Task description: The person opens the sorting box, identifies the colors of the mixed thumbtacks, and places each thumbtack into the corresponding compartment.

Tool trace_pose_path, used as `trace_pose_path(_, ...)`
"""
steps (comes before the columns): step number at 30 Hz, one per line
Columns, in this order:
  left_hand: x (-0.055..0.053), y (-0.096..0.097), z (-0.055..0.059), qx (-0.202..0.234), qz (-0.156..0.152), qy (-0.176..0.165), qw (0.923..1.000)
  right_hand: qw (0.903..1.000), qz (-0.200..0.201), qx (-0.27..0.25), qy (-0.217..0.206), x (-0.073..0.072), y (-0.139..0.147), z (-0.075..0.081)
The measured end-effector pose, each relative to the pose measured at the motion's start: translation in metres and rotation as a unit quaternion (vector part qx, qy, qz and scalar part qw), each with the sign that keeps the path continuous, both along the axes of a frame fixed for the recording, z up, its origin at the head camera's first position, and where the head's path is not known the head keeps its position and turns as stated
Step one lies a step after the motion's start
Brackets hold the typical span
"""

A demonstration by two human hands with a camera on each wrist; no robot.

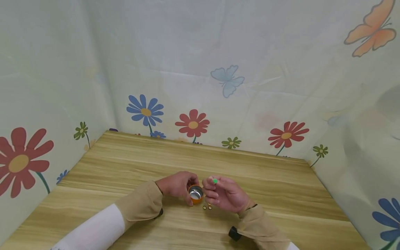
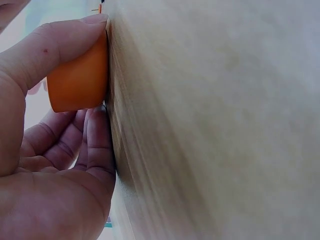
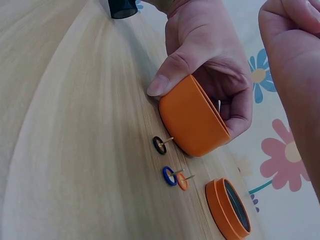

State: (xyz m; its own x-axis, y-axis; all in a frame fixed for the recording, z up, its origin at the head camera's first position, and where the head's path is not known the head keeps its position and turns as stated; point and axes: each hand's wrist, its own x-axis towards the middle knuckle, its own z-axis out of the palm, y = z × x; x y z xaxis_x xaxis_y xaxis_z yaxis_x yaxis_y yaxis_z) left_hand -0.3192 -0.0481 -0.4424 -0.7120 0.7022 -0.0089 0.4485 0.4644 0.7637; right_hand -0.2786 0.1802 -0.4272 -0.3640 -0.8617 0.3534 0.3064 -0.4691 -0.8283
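My left hand (image 1: 179, 185) grips a small round orange tin (image 3: 192, 117) that stands on the table, its thumb on one side and fingers round the other. The tin's shiny metal inside faces up in the head view. Just right of it, my right hand (image 1: 227, 195) is raised, pinching a green thumbtack (image 1: 215, 181) between thumb and index finger; only its round green face shows. On the table below lie a black-rimmed thumbtack (image 3: 159, 145), a blue-rimmed thumbtack (image 3: 169, 175) and an orange-rimmed thumbtack (image 3: 182, 181), pins pointing up.
An orange lid (image 3: 227, 210) with a dark inside lies on the wooden table (image 1: 150, 156) beyond the thumbtacks; the right hand hides it in the head view. Cloth walls (image 1: 187, 45) printed with flowers and butterflies enclose the table. Black wrist devices (image 1: 234, 233) sit below both forearms.
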Motion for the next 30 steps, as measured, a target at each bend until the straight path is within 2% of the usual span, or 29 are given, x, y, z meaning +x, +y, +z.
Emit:
trace_pose_path(11,0.0008,-0.0004,0.0018,-0.006,-0.001,0.001,1.0,0.9998,0.007,-0.016,0.01,0.0007,0.0,-0.002)
trace_pose_path(20,0.0002,-0.0006,0.0017,-0.016,0.005,0.001,0.9999,0.9994,0.02,-0.027,0.001,0.0006,-0.0006,-0.0008)
trace_pose_path(30,-0.0002,-0.0009,-0.0006,-0.007,0.003,-0.006,1.0,0.9996,0.017,-0.022,0.001,0.0008,0.0,-0.0009)
